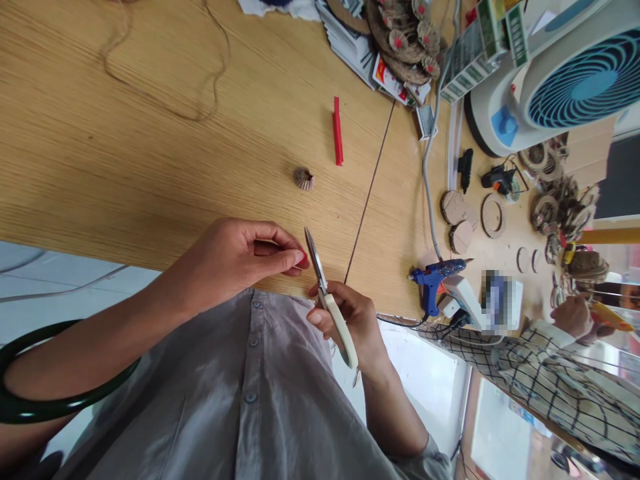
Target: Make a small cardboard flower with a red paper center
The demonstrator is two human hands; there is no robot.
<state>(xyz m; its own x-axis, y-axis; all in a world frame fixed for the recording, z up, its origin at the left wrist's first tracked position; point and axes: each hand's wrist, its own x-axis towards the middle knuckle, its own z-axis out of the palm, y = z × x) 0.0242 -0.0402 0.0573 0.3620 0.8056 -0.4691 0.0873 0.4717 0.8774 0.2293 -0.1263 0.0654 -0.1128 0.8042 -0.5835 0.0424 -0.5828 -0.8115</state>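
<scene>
My left hand (245, 257) pinches a small red strip (300, 257) between thumb and fingertips. My right hand (345, 320) grips a pair of scissors (333, 307) with cream handles, and the narrow metal blades (314, 259) point up, just beside the red strip. Whether the blades touch it, I cannot tell. On the wooden table (200, 167) ahead lie a longer red strip (338, 131) and a small ridged cardboard cone (303, 179). Neither hand touches these.
Toward the far right lie a blue glue gun (435, 280), cardboard discs (454, 207), and a white and blue fan (575, 80). Cardboard flowers (405, 40) are piled at the back. A co-worker's hand (571, 317) and checked sleeve (545, 360) are at right.
</scene>
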